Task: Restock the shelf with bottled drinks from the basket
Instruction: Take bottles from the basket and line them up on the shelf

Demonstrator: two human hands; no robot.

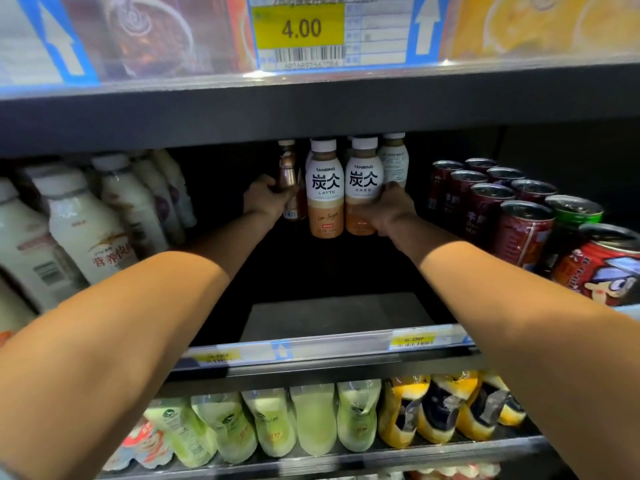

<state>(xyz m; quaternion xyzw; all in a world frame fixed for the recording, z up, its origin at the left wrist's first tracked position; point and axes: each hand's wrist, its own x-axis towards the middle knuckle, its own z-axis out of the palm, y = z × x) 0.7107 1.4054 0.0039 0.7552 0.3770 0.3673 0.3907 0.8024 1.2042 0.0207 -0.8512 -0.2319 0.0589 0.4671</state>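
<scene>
Both my arms reach deep into the dark middle shelf (pixel 339 317). My left hand (pixel 266 199) is wrapped around a slim brown bottle (pixel 289 178) at the back. My right hand (pixel 388 209) grips the lower part of a white-capped Tanbing coffee bottle (pixel 363 181). Between the two stands a Tanbing latte bottle (pixel 325 188), upright and touching its neighbour. Behind them another white-capped bottle (pixel 394 161) shows its back label. The basket is out of view.
White milk-drink bottles (pixel 83 223) fill the shelf's left side and red and green cans (pixel 519 220) its right. The shelf above (pixel 311 109) hangs low with a 4.00 price tag (pixel 299 27). Green and yellow bottles (pixel 311 420) line the shelf below.
</scene>
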